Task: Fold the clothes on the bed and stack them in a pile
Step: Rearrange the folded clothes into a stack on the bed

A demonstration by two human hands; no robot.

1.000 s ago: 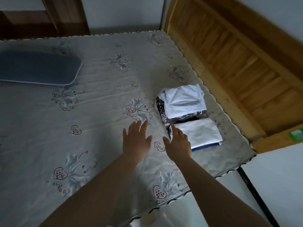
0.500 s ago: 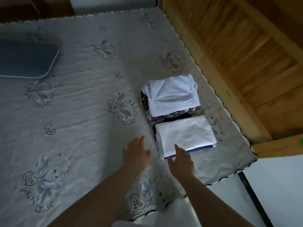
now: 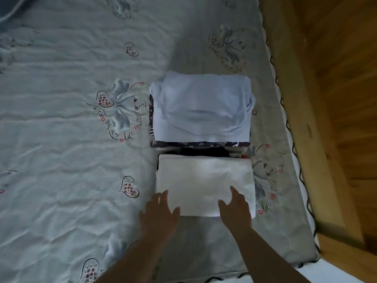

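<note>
Head view: on the bed (image 3: 61,139), two stacks sit side by side near its right edge. The far pile (image 3: 201,111) is topped with a pale blue garment, and the near pile (image 3: 204,180) with a folded white one. The left hand (image 3: 158,215) and right hand (image 3: 234,209) reach to the near pile's front edge, fingers straight and spread, each grip open and holding nothing. To merge them well, I'd slide both palms under the near pile's sides, lift level, and set it squarely on the far pile
</note>
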